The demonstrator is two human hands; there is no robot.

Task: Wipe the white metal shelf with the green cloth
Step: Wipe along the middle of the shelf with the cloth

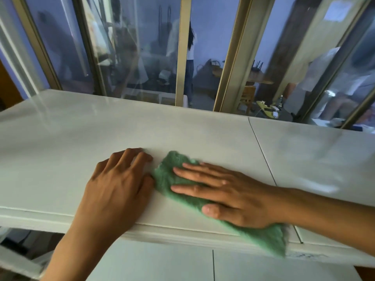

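Right hand [227, 194]: my fingers flat, pressing the green cloth [168, 175].
Left hand [119, 183]: relaxed on white metal shelf [142, 128], gripping nothing.
Cloth axis: along my right hand.

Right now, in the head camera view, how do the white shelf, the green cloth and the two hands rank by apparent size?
1. White metal shelf, by far.
2. Green cloth, partly hidden under the hand.
3. Left hand and right hand: look alike, so unranked.
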